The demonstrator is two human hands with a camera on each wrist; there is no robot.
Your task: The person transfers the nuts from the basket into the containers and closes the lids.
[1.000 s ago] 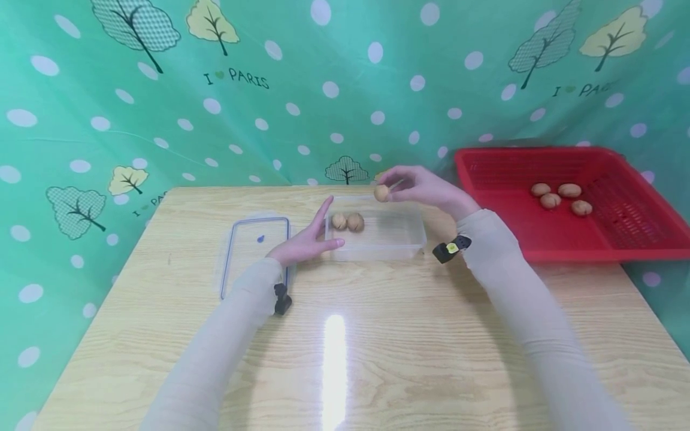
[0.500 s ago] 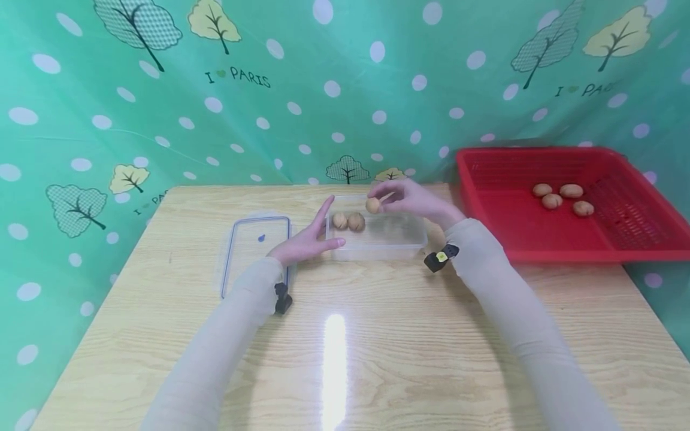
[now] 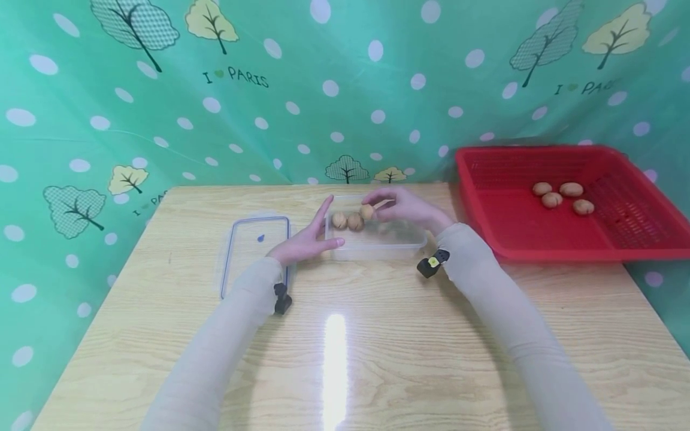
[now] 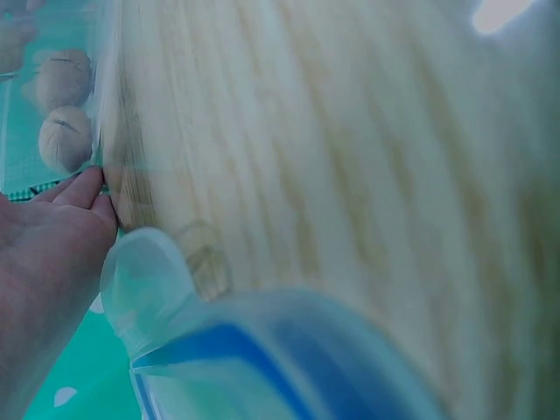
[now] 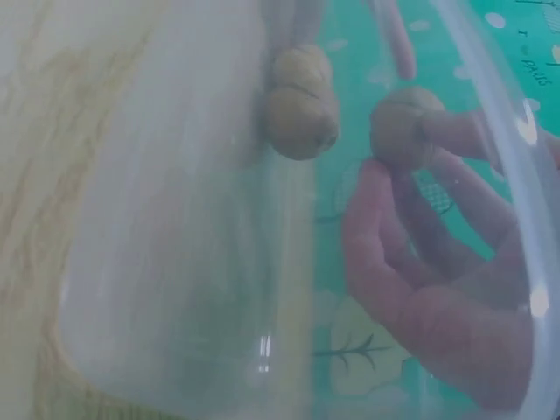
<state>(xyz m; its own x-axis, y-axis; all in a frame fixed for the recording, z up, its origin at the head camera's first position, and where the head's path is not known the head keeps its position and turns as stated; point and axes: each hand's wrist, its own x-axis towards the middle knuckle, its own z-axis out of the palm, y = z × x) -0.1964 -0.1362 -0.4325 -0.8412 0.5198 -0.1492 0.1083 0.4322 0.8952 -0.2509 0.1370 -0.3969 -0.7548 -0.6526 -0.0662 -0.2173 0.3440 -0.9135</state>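
Observation:
A clear plastic container [image 3: 377, 246] sits on the table with two walnuts [image 3: 347, 221] side by side in its left end. My left hand [image 3: 304, 243] touches that end, its thumb at the front wall and its straight fingers toward the back corner. In the left wrist view, the left hand [image 4: 52, 227] lies close beside the container's wall. With fingertips and thumb, my right hand [image 3: 406, 209] pinches another walnut [image 3: 368, 212] inside the container, just right of the pair. The right wrist view shows this pinched walnut [image 5: 407, 129] through the clear wall.
A red plastic basket [image 3: 528, 242] stands at the right with several walnuts [image 3: 551, 200] in it. Left of the container lies a clear lid [image 3: 261, 220] with a blue seal. A green patterned cloth [image 3: 302, 90] hangs behind the wooden table [image 3: 404, 353].
My right hand has moved left and down with its walnut, from above the container's back rim to beside the two walnuts inside. The left hand has stayed in place.

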